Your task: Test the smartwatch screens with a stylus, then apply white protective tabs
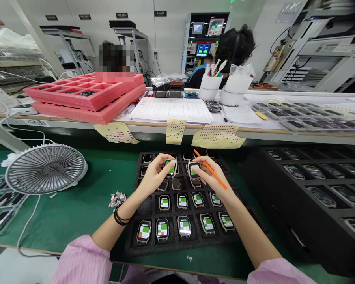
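Left hand (155,176): narrow, I see the fingers pinch a smartwatch body (170,168), above the top rows of the black foam tray (132,245).
Right hand (210,176): narrow, it holds a second smartwatch body (194,169) and an orange stick (213,172), also above the top rows of the tray.
Tray rows: more smartwatch bodies (182,201) lie in the tray, nearer to me than both hands.

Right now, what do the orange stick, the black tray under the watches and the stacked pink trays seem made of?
The orange stick looks like smooth, glossy plastic. The black tray looks like matte foam, with soft-edged cut pockets. The stacked pink trays also look like matte foam, thick-walled with cut cells; foam type unclear.
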